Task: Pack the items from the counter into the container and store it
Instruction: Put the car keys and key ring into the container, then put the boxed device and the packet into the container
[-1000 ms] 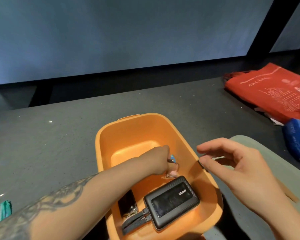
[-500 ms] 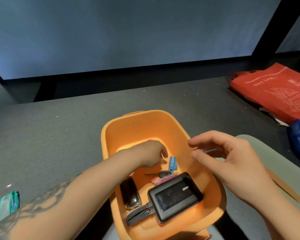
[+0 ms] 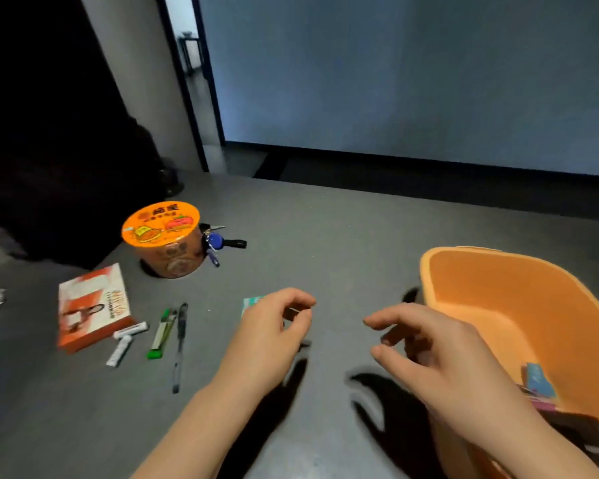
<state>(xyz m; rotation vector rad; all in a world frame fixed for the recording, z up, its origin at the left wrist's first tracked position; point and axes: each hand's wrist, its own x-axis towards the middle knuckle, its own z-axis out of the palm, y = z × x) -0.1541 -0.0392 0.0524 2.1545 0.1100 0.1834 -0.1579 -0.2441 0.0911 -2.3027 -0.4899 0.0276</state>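
My left hand (image 3: 270, 337) hovers over the grey counter (image 3: 325, 243) with fingers loosely curled and nothing in it; a small teal packet (image 3: 251, 303) peeks out just beyond it at eleven o'clock. My right hand (image 3: 436, 354) hangs beside it at three o'clock, fingers relaxed and half bent, also empty, just short of the orange container (image 3: 519, 305), which sits at the counter's three o'clock side. Inside the container I can see a blue tag (image 3: 538, 378) and a dark device (image 3: 581, 433) near the front wall. Out at ten o'clock stand a noodle cup (image 3: 165, 240) with a bunch of keys (image 3: 218, 242) touching its right side. At nine o'clock lie a red-and-white box (image 3: 92, 305), two white sticks (image 3: 125, 340), a green pen (image 3: 161, 333) and a black pen (image 3: 180, 344).
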